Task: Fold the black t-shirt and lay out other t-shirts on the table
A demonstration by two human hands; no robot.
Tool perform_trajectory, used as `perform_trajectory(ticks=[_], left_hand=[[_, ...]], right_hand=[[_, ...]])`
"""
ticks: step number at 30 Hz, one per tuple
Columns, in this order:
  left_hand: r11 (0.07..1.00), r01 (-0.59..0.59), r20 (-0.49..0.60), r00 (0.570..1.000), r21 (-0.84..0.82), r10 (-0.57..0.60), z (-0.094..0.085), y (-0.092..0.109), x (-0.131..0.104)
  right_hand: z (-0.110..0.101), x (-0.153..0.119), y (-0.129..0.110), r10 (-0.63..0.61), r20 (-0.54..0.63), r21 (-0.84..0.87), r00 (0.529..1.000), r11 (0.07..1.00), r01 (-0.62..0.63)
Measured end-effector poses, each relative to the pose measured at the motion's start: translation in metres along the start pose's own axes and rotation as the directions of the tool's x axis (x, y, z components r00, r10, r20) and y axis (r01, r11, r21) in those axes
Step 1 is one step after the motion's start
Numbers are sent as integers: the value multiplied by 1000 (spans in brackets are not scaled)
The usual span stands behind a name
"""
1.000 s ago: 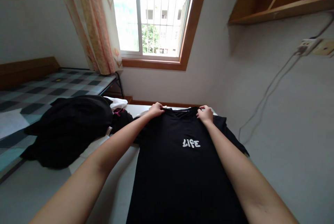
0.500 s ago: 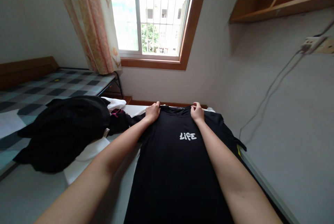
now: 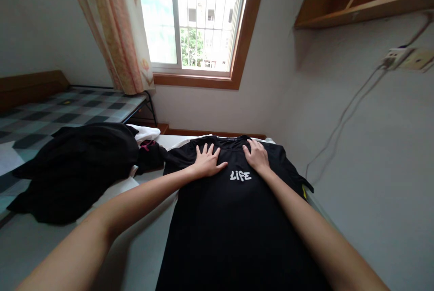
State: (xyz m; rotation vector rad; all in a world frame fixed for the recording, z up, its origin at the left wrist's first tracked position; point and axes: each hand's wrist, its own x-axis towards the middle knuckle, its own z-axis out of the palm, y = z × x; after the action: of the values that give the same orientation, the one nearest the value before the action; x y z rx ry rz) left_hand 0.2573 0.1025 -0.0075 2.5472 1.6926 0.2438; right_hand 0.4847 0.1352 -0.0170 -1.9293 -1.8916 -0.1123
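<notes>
A black T-shirt (image 3: 233, 227) with white "Life" lettering lies spread front up on a white table (image 3: 142, 236), its collar at the far end. My left hand (image 3: 207, 162) rests flat on the upper left chest of the shirt, fingers spread. Just below the collar on the right, my right hand (image 3: 257, 154) lies on the cloth with its fingers slightly bent and apart, gripping nothing that I can see. Both forearms reach across the shirt, and its lower hem is out of view.
Left of the shirt lies a heap of black clothing (image 3: 91, 164), with a white cloth (image 3: 149, 133) behind it. A bed with a checked mat (image 3: 91, 105) stands at the far left. The wall (image 3: 373, 155) with a hanging cable (image 3: 342, 116) borders the right side.
Both hands have let go of the collar edge and now lie on the shirt. The left hand has moved down and inward with its fingers spreading; the right has come slightly nearer.
</notes>
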Motion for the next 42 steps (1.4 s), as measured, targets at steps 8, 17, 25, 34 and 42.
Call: perform_trajectory(ticks=[8,17,25,34,42], left_hand=[[1000,30,68,997,-7,-30,2,2,1],[1000,20,92,996,-4,-20,2,6,21],[999,-3,43,999,-47,5,8,3,27],[878,-4,-324,930,-478,-172,-12,-27,23],[837,501,-153,830,-220,-537,-56,-140,-24]], right_hand=[[-17,-20,21,201,276,-223,940,965,-141],[-12,3,42,153,329,-242,932,967,-74],[-17,-9,-5,34,157,-310,987,951,17],[-6,-19,-32,183,292,-172,939,976,-137],[-6,-18,-32,191,276,-164,942,975,-150]])
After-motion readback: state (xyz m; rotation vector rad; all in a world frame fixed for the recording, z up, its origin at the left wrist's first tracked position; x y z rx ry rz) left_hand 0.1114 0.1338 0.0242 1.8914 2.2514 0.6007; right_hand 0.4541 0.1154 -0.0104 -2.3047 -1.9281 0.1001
